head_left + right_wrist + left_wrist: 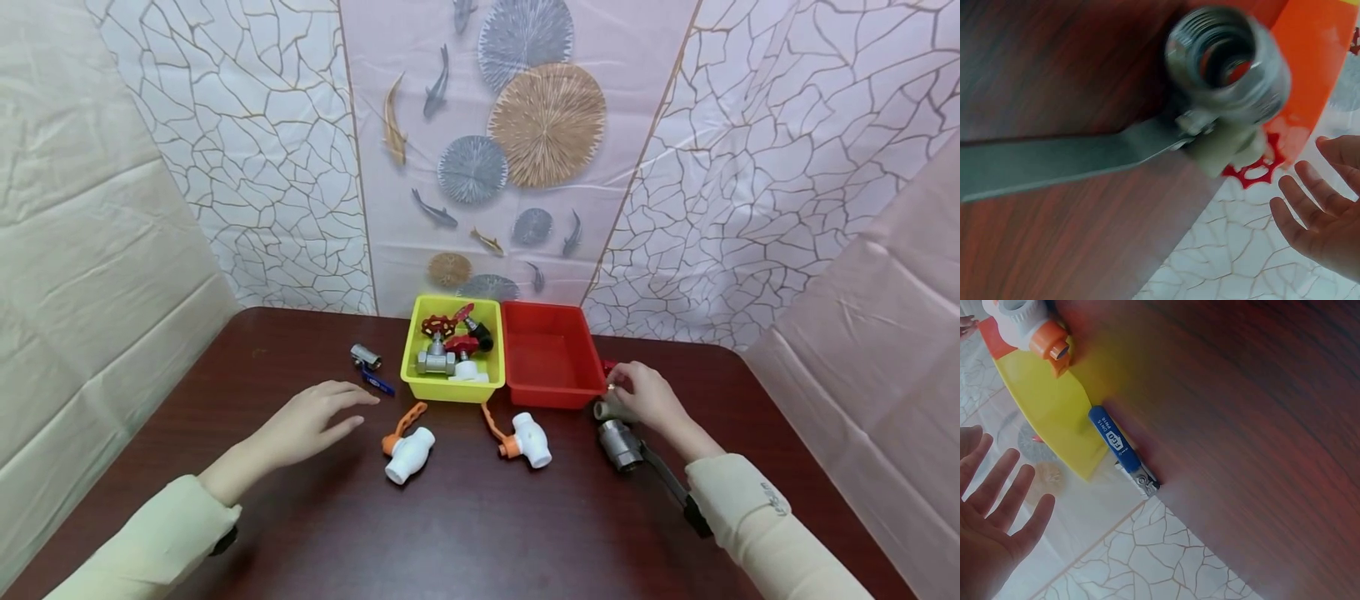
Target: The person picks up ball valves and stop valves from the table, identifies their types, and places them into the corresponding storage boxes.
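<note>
Patterned cloth [292, 192] backs a dark table [487, 533]. Right hand [647, 398]: fingers parted, no grip seen; a beige valve [1213, 156] with a red wheel [1246, 180] lies close by the fingertips. Toward the wrist sits a metal valve [621, 446] with a long lever [1054, 165]. Left hand [315, 421]: fingers extended, holding nothing, near a blue-handled valve [1114, 440]. Between the hands: 2 white valves [410, 454], with a red tray [551, 400] and a filled yellow tray [450, 390] beyond. Hazards, in my judgement: the right sleeve [750, 508] could snag the lever, knocking the 2 neighbouring valves together; a shallow pinch could let the beige one roll.
</note>
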### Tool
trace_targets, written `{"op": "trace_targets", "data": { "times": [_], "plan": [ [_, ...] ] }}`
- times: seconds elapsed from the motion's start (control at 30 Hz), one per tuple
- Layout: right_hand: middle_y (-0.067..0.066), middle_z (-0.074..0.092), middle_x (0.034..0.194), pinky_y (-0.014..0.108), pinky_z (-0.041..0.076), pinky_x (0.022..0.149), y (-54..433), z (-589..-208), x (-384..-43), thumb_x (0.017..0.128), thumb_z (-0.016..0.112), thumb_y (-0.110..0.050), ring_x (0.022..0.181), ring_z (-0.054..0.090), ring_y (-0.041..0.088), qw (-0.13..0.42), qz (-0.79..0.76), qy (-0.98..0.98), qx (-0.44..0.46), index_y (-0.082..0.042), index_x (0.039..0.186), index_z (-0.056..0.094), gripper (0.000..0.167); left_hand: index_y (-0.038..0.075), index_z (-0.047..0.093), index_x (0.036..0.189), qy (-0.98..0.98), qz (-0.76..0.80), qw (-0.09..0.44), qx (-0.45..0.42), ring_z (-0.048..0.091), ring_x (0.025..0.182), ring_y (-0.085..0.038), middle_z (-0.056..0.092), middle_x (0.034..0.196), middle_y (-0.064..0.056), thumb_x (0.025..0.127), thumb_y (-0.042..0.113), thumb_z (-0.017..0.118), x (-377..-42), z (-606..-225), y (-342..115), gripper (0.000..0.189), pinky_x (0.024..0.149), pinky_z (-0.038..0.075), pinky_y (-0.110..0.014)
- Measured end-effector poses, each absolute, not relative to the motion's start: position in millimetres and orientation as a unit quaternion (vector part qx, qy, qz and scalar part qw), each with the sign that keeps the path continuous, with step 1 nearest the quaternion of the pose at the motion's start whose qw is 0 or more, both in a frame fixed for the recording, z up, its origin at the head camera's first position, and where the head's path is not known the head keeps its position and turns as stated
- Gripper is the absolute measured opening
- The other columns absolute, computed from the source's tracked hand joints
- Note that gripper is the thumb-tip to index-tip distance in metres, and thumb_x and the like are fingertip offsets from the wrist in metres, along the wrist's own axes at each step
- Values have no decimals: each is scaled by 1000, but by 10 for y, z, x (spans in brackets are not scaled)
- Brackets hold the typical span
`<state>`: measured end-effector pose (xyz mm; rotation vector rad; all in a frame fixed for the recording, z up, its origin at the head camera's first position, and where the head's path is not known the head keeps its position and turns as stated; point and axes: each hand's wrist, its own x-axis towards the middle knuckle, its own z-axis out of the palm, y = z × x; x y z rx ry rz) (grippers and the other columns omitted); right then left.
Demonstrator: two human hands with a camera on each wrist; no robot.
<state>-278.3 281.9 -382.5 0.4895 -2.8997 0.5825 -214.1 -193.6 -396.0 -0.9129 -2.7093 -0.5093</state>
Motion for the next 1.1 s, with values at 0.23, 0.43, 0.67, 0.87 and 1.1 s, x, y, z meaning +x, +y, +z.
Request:
{"op": "trace_targets", "data": {
  "times": [0.23,0.43,0.67,0.87,1.1],
  "plan": [
    [16,62,91,47,50,75,2960,-3916,-2788,83,60,1,84,58,30,45,180,-965,183,1,94,66,12,15,65,117,-930,-178,108,-303,60,109,-22,66,114,-2,89,18,64,-2135,-3970,-1953,28,91,48,-45],
    [23,59,103,48,49,75,3007,-3996,-2800,82,65,-3,88,58,32,6,154,-966,207,2,105,65,23,14,65,117,-929,-178,108,-306,60,108,-22,66,113,-3,89,19,64,-2134,-3973,-1952,29,91,48,-45],
    [32,52,112,48,48,78,3033,-4036,-2866,84,63,0,94,56,36,-46,157,-955,248,9,113,59,31,14,65,117,-927,-176,114,-311,60,108,-22,66,113,-3,89,18,64,-2142,-3975,-1964,29,90,49,-45],
    [28,56,109,49,46,81,3000,-4058,-2975,83,66,-1,99,52,39,-87,150,-948,267,9,121,54,41,14,66,115,-924,-175,124,-317,61,105,-21,66,110,-2,87,15,66,-2165,-3993,-1956,28,87,50,-44],
    [27,48,102,53,45,79,2879,-4141,-2987,80,73,-13,90,50,40,-108,78,-961,243,3,124,52,51,14,66,115,-934,-167,87,-305,60,106,-22,66,111,-2,89,17,63,-2153,-4002,-1936,26,89,49,-45]
  ]
}}
